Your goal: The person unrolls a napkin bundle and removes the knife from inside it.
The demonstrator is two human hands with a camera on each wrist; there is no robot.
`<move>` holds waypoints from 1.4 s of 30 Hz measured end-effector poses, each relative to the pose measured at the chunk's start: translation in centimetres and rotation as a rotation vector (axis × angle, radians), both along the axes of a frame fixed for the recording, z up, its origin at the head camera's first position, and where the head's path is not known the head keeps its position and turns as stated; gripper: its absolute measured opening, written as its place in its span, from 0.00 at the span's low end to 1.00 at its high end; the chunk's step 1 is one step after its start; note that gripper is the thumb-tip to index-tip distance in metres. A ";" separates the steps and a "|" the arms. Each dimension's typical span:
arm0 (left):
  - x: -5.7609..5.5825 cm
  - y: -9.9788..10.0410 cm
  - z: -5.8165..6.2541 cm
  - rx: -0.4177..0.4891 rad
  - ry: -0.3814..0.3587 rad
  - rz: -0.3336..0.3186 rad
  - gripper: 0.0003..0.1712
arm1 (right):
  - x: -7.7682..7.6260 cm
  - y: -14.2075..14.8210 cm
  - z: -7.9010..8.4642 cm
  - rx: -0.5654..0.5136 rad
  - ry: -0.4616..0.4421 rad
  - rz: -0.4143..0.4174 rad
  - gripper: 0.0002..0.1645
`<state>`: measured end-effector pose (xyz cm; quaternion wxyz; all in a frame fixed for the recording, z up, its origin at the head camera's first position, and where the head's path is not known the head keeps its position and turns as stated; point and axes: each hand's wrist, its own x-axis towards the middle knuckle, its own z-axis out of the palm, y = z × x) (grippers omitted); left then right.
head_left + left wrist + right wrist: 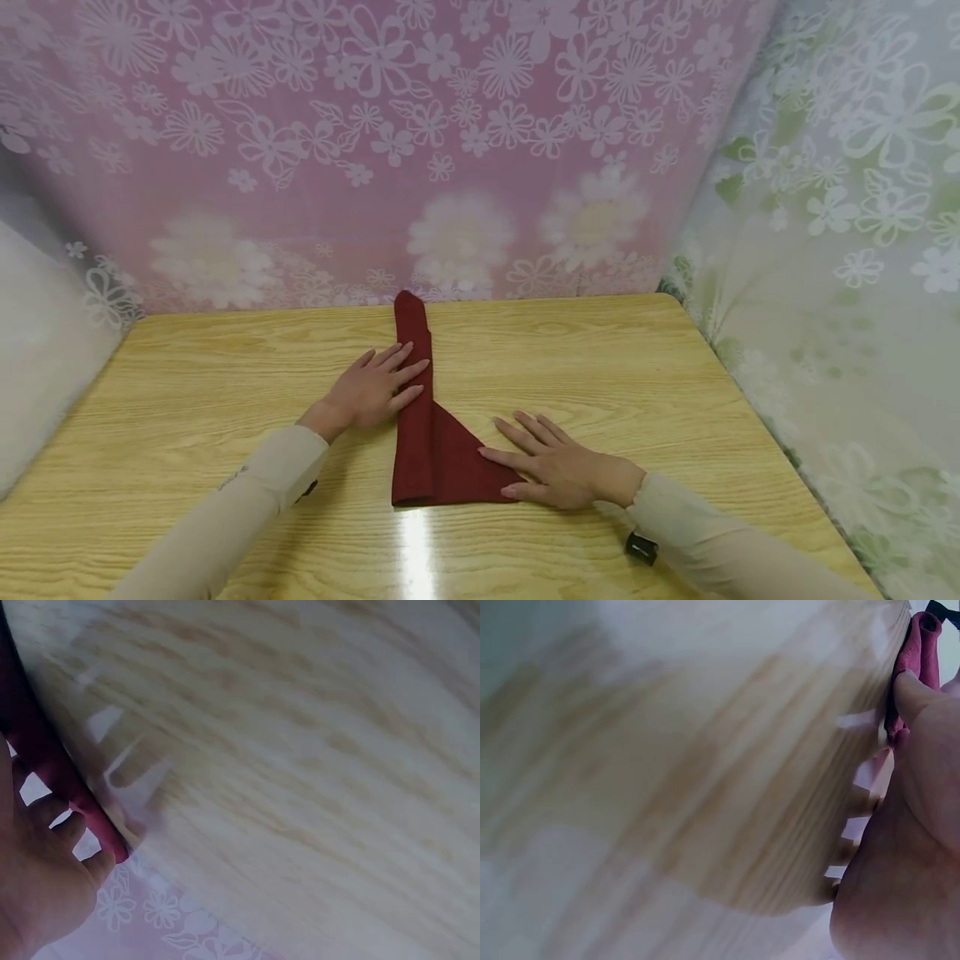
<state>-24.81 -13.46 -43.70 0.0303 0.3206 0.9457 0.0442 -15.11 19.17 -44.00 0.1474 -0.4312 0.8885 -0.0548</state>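
A dark red cloth lies on the table, its left side folded or rolled into a long upright strip and a flat triangular flap spreading right at the near end. My left hand rests on the middle of the strip with fingers spread and nearly straight. At the flap's right corner, my right hand presses with thumb and fingertips, its other fingers stretched over bare wood. The left wrist view catches the strip's edge under the left fingers. In the right wrist view, the rolled near end shows beyond the right thumb.
The light wood-grain table has a far edge against a pink flowered curtain. The strip's far tip reaches that edge. Another pale flowered curtain hangs along the right side. A small black device sits under the right wrist.
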 end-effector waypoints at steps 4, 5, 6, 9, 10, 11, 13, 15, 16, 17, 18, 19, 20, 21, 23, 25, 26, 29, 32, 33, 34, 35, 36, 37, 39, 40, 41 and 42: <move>0.3 0.5 0.2 0.028 0.007 0.007 0.31 | 0.1 0.1 0.1 0.012 -0.005 -0.010 0.35; 0.3 0.7 0.2 0.032 0.015 0.008 0.31 | 0.1 0.1 0.1 0.013 -0.003 -0.010 0.35; 0.4 0.9 0.3 0.033 0.023 0.009 0.31 | 0.1 0.1 0.1 0.012 -0.002 -0.010 0.35; 0.6 1.6 0.4 0.033 0.039 0.013 0.32 | 0.2 0.1 0.1 0.011 0.001 -0.008 0.35; 0.6 1.8 0.3 0.034 0.043 0.013 0.33 | 0.2 0.1 0.1 0.011 0.000 -0.008 0.35; 0.7 2.0 0.3 0.032 0.047 0.014 0.33 | 0.2 0.1 0.2 0.010 -0.004 -0.008 0.35; 0.7 2.4 0.3 0.026 0.045 0.019 0.34 | 0.2 0.0 0.2 0.012 -0.010 -0.007 0.35; 0.7 2.7 0.3 0.011 0.039 0.029 0.34 | 0.2 0.0 0.3 0.014 -0.015 -0.004 0.35; 0.7 2.9 0.2 0.002 0.036 0.035 0.34 | 0.2 -0.1 0.3 0.012 -0.019 -0.005 0.35; 0.8 3.0 0.3 -0.008 0.031 0.040 0.35 | 0.2 -0.1 0.3 0.012 -0.021 -0.004 0.35; 0.8 3.1 0.3 -0.017 0.025 0.047 0.35 | 0.2 -0.1 0.3 0.013 -0.019 -0.004 0.35; 0.9 3.2 0.4 -0.028 0.022 0.052 0.35 | 0.2 -0.1 0.3 0.010 -0.019 -0.003 0.35; 0.9 3.2 0.5 -0.038 0.019 0.057 0.35 | 0.2 -0.1 0.3 0.010 -0.016 -0.002 0.35; 1.0 3.3 0.6 -0.046 0.014 0.061 0.34 | 0.2 -0.1 0.3 0.008 -0.014 -0.002 0.35; 1.1 3.4 0.9 -0.059 0.002 0.070 0.33 | 0.2 -0.1 0.3 0.006 -0.011 -0.001 0.35; 1.2 3.6 1.1 -0.066 -0.007 0.079 0.32 | 0.1 -0.1 0.4 0.003 -0.009 -0.002 0.35; 1.2 3.6 1.2 -0.069 -0.012 0.085 0.31 | 0.1 -0.1 0.4 0.004 -0.010 -0.004 0.35; 1.1 3.6 1.1 -0.059 -0.018 0.100 0.30 | 0.1 -0.2 0.4 0.002 -0.015 -0.004 0.35; 1.0 3.5 0.8 -0.043 -0.011 0.113 0.31 | 0.0 -0.2 0.4 0.005 -0.020 -0.003 0.35; 0.9 3.5 0.8 -0.034 -0.008 0.118 0.31 | 0.0 -0.2 0.4 0.005 -0.021 -0.002 0.35; 0.9 3.5 0.7 -0.024 -0.003 0.120 0.31 | 0.0 -0.2 0.4 0.006 -0.023 -0.003 0.35; 0.9 3.5 0.6 -0.017 0.000 0.124 0.31 | 0.0 -0.2 0.4 0.007 -0.023 -0.004 0.35; 0.8 3.5 0.6 -0.013 0.002 0.128 0.31 | 0.0 -0.2 0.5 0.008 -0.025 -0.006 0.35; 0.8 3.5 0.6 -0.010 0.002 0.133 0.31 | 0.1 -0.2 0.5 0.007 -0.027 -0.008 0.35; 0.7 3.6 0.5 -0.008 0.003 0.139 0.31 | 0.1 -0.2 0.5 0.006 -0.028 -0.010 0.35; 0.7 3.7 0.4 -0.007 0.005 0.140 0.31 | 0.1 -0.2 0.5 0.005 -0.029 -0.011 0.35; 0.6 3.7 0.4 -0.006 0.001 0.144 0.31 | 0.1 -0.2 0.5 0.005 -0.030 -0.011 0.35; 0.6 3.7 0.4 -0.003 0.000 0.146 0.31 | 0.2 -0.2 0.5 0.005 -0.031 -0.011 0.35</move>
